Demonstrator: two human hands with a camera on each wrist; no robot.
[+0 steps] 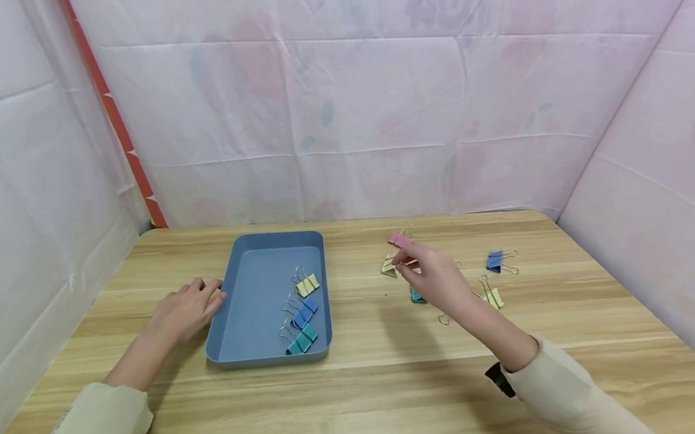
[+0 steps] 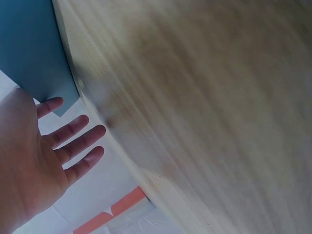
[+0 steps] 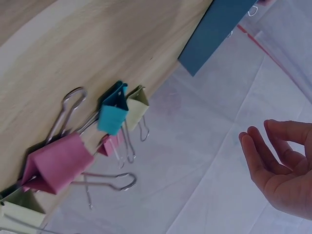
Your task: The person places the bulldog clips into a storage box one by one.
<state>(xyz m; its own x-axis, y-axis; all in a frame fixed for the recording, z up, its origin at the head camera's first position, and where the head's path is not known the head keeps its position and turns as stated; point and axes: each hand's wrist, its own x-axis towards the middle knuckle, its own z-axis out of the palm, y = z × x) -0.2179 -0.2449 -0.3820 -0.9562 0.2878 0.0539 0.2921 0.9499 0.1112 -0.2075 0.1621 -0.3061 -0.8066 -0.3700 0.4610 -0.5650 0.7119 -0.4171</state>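
Room: white fabric walls [image 1: 369,99] with a faint floral print, creased, on three sides; red strip [image 1: 111,113] down the left rear corner.

Counter [image 1: 277,413]: pale wood grain, apparently smooth, so a sideways push could skid things.

Blue-grey tray [image 1: 253,306], left of centre. Left hand [image 1: 186,310] relaxed at its left rim, grasping nothing; a careless shove there might shift the tray.

Right hand [image 1: 435,278] empty, fingers curved, just by a yellow binder clip [image 1: 387,266]. Main risk: an off-centre pinch slips, or knuckles knock the pink clip [image 1: 399,239] behind or the teal clip [image 1: 417,295] below. Blue clip [image 1: 494,261] and second yellow clip [image 1: 493,299] lie farther right, less exposed.

In tray, right side: teal, blue, yellow clips in a row; handles close together, could tangle.

Smallest: wire handles [image 1: 444,319], loops liable to snag a fingertip.
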